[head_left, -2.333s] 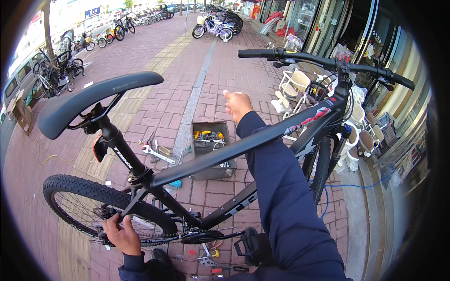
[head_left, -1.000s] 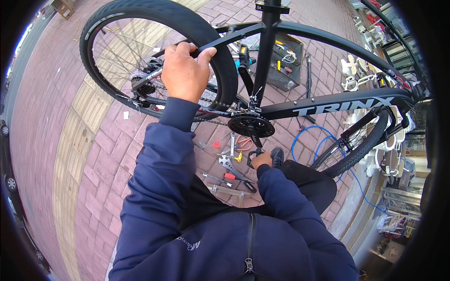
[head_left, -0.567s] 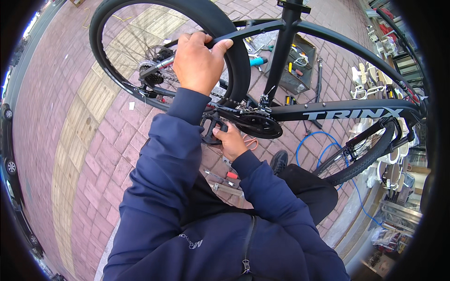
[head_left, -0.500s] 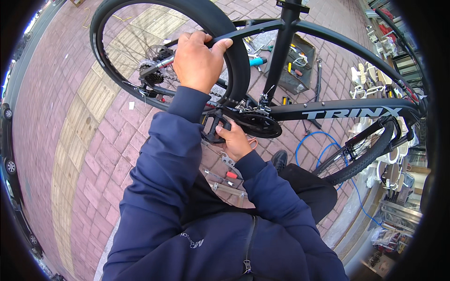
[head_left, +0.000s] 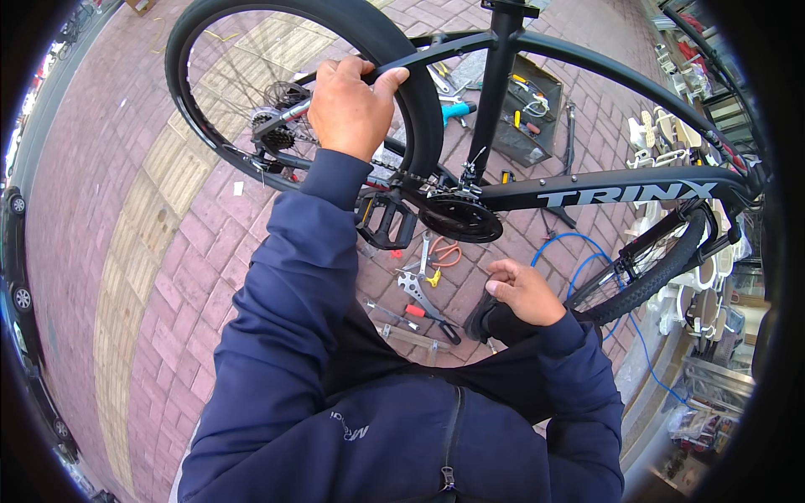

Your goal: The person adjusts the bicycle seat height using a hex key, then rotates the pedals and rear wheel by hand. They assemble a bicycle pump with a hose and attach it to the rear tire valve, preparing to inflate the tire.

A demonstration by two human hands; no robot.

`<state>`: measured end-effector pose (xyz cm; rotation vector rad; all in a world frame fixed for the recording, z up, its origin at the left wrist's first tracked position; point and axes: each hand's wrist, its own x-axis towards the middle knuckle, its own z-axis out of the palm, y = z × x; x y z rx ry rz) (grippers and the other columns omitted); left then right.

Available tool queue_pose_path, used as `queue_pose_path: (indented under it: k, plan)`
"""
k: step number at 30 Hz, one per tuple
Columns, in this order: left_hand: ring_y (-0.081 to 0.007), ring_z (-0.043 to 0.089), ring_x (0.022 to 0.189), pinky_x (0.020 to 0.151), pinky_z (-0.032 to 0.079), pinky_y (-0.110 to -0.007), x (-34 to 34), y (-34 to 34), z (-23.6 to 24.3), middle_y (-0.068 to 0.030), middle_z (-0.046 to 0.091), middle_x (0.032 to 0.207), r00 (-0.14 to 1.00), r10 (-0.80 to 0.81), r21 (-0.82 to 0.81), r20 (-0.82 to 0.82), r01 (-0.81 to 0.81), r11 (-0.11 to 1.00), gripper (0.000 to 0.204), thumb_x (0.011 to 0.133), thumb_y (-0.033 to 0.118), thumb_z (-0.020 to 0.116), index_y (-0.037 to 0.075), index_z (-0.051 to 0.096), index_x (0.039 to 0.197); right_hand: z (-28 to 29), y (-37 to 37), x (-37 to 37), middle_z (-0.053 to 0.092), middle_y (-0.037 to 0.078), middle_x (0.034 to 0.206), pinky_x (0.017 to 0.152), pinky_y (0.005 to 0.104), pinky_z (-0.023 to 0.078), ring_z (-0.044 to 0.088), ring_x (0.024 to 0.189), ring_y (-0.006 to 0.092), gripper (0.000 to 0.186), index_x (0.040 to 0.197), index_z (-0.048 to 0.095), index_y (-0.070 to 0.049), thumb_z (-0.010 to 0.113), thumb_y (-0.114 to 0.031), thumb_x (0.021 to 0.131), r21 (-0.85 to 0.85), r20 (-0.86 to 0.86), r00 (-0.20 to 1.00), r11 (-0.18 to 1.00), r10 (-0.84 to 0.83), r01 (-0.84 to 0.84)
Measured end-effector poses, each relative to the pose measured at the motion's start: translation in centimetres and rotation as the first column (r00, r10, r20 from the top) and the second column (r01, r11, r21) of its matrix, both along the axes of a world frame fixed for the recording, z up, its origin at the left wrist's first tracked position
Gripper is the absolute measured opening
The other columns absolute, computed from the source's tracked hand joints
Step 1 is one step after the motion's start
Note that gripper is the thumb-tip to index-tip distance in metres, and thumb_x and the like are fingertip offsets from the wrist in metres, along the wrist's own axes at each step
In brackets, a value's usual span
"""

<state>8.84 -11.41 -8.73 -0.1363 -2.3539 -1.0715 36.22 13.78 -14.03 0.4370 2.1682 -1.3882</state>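
The bicycle, on the near side of the toolbox, is presumably stiff and weighty: hold at the seat stay, which the left hand grips, the right hand empty, loosely curled.

1 toolbox sits behind the bicycle.

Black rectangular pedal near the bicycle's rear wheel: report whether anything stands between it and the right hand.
Nothing visible blocks the bare right hand from the black pedal. In the picture, the round black chainring sits just above that path; orange-handled pliers lie on the pinkish brick pavement beneath.
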Motion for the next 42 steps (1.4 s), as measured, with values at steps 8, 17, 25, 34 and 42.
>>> queue_pose_path:
  k: [8,17,25,34,42]
  plan:
    - [-0.0318,0.068,0.086,0.075,0.056,-0.041,0.2,0.8,-0.3,-0.0134,0.067,0.099,0.999,0.046,0.016,-0.020,-0.046,0.999,0.044,0.083,0.044,0.084,0.003,0.075,0.098,0.3,-1.6,0.2,0.068,0.026,0.115,0.088,0.0470,0.054,0.068,0.104,0.0421,0.057,0.132,0.058,0.004,0.078,-0.025,0.087,0.482,-0.166,0.808,0.762,0.565,-0.433]
    - [-0.0385,0.068,0.086,0.074,0.056,-0.047,0.9,2.2,-0.6,-0.0167,0.063,0.109,0.998,0.054,0.051,-0.024,-0.053,0.997,0.039,0.088,0.033,0.080,0.002,0.068,0.107,0.4,-1.9,-0.3,0.068,0.026,0.114,0.090,0.0479,0.053,0.065,0.108,0.0448,0.054,0.129,0.059,0.004,0.078,-0.025,0.087,0.413,-0.065,0.811,0.755,0.582,-0.509]
    - [-0.0418,0.064,0.098,0.081,0.053,-0.049,0.9,3.3,-1.1,-0.0194,0.059,0.115,0.997,0.032,0.124,-0.072,-0.023,0.992,0.037,0.087,0.023,0.079,0.001,0.061,0.109,0.2,-2.0,-0.5,0.069,0.026,0.114,0.090,0.0465,0.053,0.065,0.107,0.0453,0.055,0.128,0.060,0.005,0.079,-0.025,0.086,0.400,-0.097,0.801,0.760,0.591,-0.512]
    - [-0.0416,0.065,0.097,0.081,0.054,-0.048,0.9,3.2,-1.1,-0.0186,0.060,0.115,0.997,0.034,0.119,-0.066,-0.026,0.993,0.035,0.088,0.022,0.078,0.001,0.062,0.111,0.1,-2.2,-0.4,0.068,0.028,0.114,0.091,0.0474,0.053,0.065,0.108,0.0461,0.057,0.131,0.059,0.004,0.079,-0.026,0.086,0.390,-0.084,0.798,0.756,0.597,-0.525]
    - [-0.0416,0.064,0.100,0.084,0.053,-0.049,0.9,3.2,-1.0,-0.0196,0.060,0.115,0.999,0.020,0.140,-0.047,-0.014,0.990,0.037,0.085,0.022,0.080,0.000,0.061,0.109,0.0,-2.2,-0.4,0.069,0.028,0.112,0.089,0.0471,0.053,0.066,0.105,0.0454,0.058,0.132,0.059,0.004,0.079,-0.027,0.087,0.394,-0.050,0.798,0.746,0.601,-0.537]
